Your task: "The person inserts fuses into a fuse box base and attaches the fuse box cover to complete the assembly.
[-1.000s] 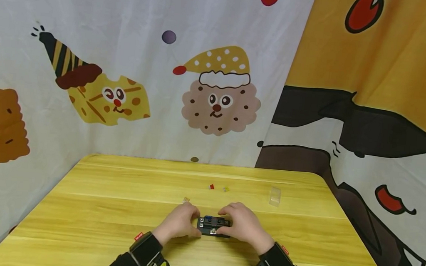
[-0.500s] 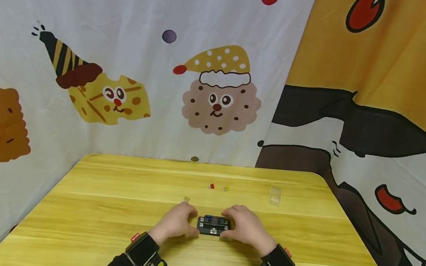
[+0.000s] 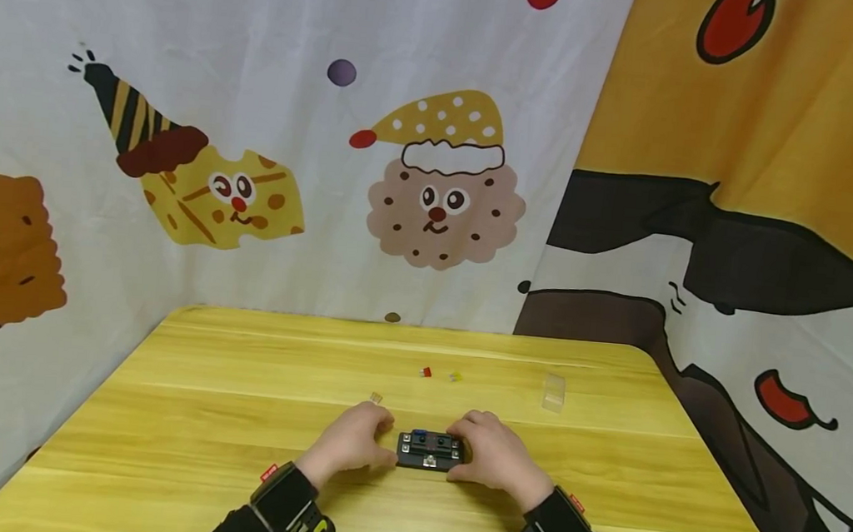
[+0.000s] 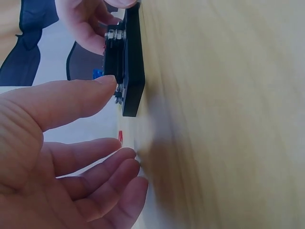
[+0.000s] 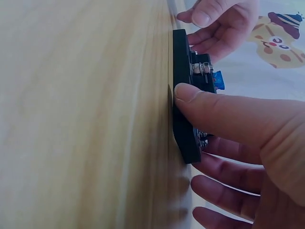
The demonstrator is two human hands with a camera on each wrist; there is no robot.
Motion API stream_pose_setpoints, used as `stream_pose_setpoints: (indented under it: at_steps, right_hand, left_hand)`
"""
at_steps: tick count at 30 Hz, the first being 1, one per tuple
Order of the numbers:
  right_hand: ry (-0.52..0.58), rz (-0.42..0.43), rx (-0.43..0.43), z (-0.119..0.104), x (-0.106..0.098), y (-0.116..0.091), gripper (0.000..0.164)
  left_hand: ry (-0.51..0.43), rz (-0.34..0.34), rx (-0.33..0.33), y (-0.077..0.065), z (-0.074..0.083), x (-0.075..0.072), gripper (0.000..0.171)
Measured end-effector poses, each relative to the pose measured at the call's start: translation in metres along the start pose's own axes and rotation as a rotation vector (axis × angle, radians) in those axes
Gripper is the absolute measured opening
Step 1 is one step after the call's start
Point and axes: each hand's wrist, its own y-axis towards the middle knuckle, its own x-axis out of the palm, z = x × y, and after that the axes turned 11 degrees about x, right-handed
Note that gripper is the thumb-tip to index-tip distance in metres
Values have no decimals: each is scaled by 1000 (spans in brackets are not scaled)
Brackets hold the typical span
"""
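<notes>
A black fuse block (image 3: 430, 452) with metal screw terminals lies on the table between both hands. A small blue fuse (image 5: 218, 80) stands up from its far side. My left hand (image 3: 355, 442) is at the block's left end, its thumb tip right by the corner and its fingers (image 4: 102, 179) loosely bent around nothing. My right hand (image 3: 493, 455) holds the right end, with the thumb at the front edge and the fingers behind; the block partly hides those fingers in the left wrist view.
Behind the block lie a red fuse (image 3: 426, 372) and a yellow fuse (image 3: 455, 377). A small tan piece (image 3: 376, 397) is just beyond my left hand. A clear plastic cover (image 3: 554, 393) lies at the back right of the wooden table (image 3: 234, 418). A printed curtain hangs behind.
Both hands have drawn slightly outward from the fuse block, uncovering more of its two ends. The block itself stays in place; the head view has shifted a little.
</notes>
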Motion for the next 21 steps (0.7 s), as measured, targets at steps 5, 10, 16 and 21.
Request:
stream_pose_setpoints:
  at_steps: [5, 10, 16, 21]
  right_hand:
    - [-17, 7, 5, 1, 2, 2, 54]
    - [-18, 12, 14, 1, 2, 3, 52]
    - [-16, 9, 16, 0, 1, 3, 50]
    - [-16, -2, 14, 1, 1, 4, 50]
  left_hand:
    - [26, 25, -2, 1, -2, -3, 55]
    - [51, 45, -39, 5, -7, -7, 51]
    - [57, 62, -68, 9, -11, -9, 50]
    - [94, 109, -97, 13, -13, -13, 47]
